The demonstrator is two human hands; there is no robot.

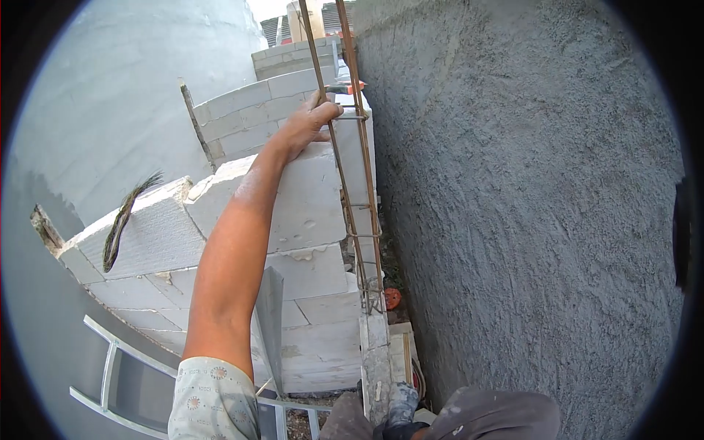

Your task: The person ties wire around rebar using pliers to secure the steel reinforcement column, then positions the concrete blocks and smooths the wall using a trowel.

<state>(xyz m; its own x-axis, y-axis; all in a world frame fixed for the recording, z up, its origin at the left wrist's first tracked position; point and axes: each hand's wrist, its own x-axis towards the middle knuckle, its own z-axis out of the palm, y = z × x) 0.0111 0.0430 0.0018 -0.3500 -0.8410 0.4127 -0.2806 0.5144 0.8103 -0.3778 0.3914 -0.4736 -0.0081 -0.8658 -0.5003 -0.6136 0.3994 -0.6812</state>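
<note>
One bare left hand point(312, 123) curls around a slender steel rod point(338, 158) at the end of a white block wall point(308, 198), a second rod point(364, 147) standing just beside it, linked by ties. The right hand (out of view, its state impossible to tell) goes unseen. A rough gray wall point(528, 205) rises at right; a bristle bundle point(125, 220) lies on the blocks at left.
</note>
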